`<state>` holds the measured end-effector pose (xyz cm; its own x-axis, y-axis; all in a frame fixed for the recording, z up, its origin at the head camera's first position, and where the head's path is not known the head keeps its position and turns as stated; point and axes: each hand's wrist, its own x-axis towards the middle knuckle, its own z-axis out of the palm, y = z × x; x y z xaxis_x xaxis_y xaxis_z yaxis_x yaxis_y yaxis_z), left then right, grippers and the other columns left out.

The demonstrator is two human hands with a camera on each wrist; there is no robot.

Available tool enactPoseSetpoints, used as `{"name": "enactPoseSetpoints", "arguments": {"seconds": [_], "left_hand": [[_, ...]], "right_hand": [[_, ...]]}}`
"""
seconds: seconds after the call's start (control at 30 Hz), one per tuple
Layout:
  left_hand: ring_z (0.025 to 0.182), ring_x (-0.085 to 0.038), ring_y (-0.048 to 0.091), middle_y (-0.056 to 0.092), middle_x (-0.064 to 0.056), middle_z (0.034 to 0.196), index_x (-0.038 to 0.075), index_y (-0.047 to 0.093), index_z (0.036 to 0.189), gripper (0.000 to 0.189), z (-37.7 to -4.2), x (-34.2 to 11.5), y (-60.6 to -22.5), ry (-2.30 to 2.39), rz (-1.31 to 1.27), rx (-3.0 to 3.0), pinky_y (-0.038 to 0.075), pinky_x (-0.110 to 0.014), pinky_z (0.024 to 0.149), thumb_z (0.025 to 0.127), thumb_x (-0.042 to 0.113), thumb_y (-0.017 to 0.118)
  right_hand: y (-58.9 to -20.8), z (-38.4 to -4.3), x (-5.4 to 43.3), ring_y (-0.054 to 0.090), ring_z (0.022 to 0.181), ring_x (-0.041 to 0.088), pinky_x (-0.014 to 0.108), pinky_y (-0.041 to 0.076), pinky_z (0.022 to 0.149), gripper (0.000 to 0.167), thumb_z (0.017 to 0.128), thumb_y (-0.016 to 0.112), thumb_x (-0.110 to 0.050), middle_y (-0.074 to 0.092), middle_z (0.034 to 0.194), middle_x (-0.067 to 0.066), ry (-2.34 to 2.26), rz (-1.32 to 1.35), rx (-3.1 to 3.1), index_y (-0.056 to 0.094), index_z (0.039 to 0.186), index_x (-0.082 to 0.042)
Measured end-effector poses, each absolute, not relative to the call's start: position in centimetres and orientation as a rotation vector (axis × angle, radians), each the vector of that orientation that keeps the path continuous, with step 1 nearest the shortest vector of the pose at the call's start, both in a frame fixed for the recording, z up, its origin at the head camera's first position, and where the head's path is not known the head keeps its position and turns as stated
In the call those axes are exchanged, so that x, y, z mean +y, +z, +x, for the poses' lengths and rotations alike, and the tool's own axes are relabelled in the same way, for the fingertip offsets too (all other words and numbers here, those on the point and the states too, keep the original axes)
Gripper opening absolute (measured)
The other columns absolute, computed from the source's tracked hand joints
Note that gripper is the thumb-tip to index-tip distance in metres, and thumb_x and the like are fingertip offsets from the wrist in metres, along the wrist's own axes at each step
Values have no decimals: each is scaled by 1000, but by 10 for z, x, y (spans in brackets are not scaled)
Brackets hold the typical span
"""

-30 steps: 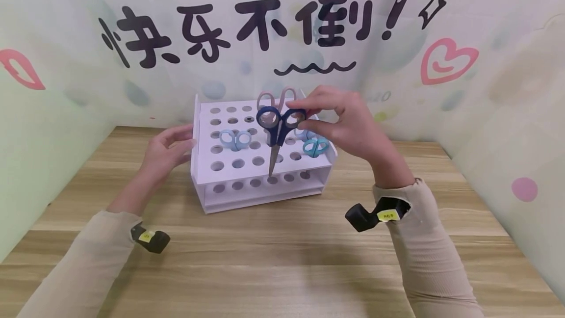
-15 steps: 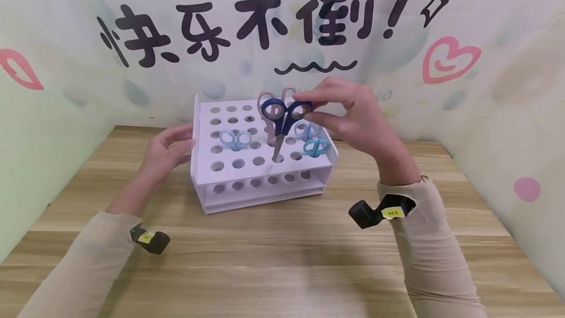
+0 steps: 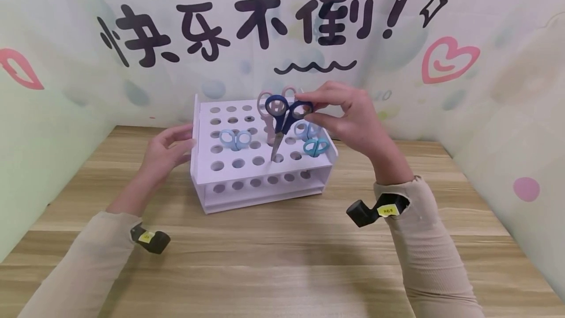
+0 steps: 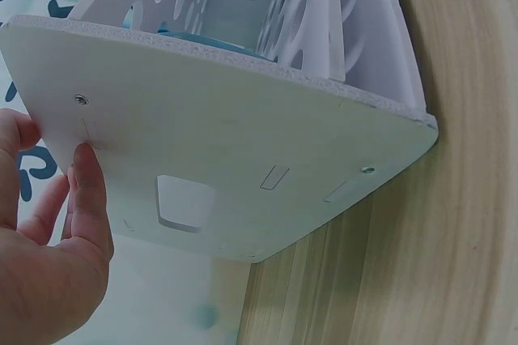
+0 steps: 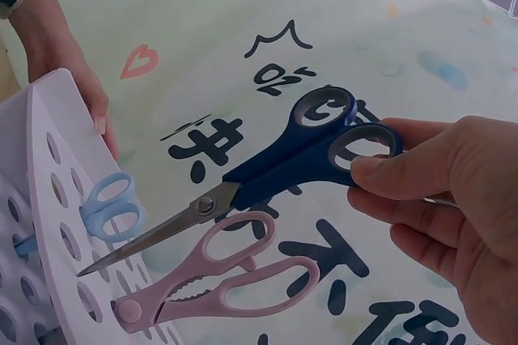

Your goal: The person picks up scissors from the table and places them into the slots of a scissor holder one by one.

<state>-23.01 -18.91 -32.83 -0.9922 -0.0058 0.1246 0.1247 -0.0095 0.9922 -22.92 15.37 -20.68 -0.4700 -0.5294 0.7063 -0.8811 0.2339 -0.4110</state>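
Observation:
My right hand (image 3: pixel 348 109) pinches one handle loop of navy-handled scissors (image 3: pixel 280 124) between thumb and fingers. The scissors hang tip down over a white rack (image 3: pixel 229 175) full of round holes, and their tip overlaps a hole near the front in the head view. Behind them stand pink scissors (image 5: pixel 267 300), handles up in the rack. My left hand (image 3: pixel 165 146) is at the rack's left side, its fingertips touching the side panel (image 4: pixel 218 134) near one edge. The fingers of that hand look relaxed.
Light blue scissors (image 3: pixel 236 145) sit left of centre in the rack. Teal scissors (image 3: pixel 316 152) and another light blue pair (image 3: pixel 305 137) sit at its right. The rack stands on a wood-grain table (image 3: pixel 265 249), with a printed cloth (image 3: pixel 247 77) behind.
My right hand has lifted the navy scissors slightly and moved them a little right and back; their tip now shows farther back over the rack. My left hand and the rack have stayed put.

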Motion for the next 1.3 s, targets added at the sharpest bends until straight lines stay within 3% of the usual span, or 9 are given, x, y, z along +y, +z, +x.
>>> {"name": "enactPoseSetpoints", "arguments": {"seconds": [0.83, 1.13, 1.3], "left_hand": [[90, -8, 56, 49, -4, 106, 0, 44, 132, 49, -229, -189, -326, -2155, -104, -2171, 54, -19, 73, 87, 12, 62], [91, -8, 56, 49, -3, 106, -1, 44, 132, 49, -229, -189, -326, -2152, -106, -2169, 54, -19, 73, 88, 12, 62], [92, -9, 55, 49, -3, 106, 0, 44, 131, 49, -229, -189, -327, -2159, -112, -2164, 54, -19, 73, 87, 11, 62]], "right_hand": [[-230, -241, 163, 59, 80, 12, 25, 52, 77, 34, 74, 69, 12, 64, 83, 3, 1159, 1126, -2275, 70, 104, -3], [-248, -249, 166, 57, 81, 13, 36, 52, 77, 32, 75, 70, 8, 65, 85, 5, 1222, 1070, -2357, 70, 104, -5], [-253, -252, 168, 58, 82, 13, 30, 53, 79, 32, 76, 70, 6, 65, 87, 4, 1233, 983, -2426, 69, 106, -6]]}}
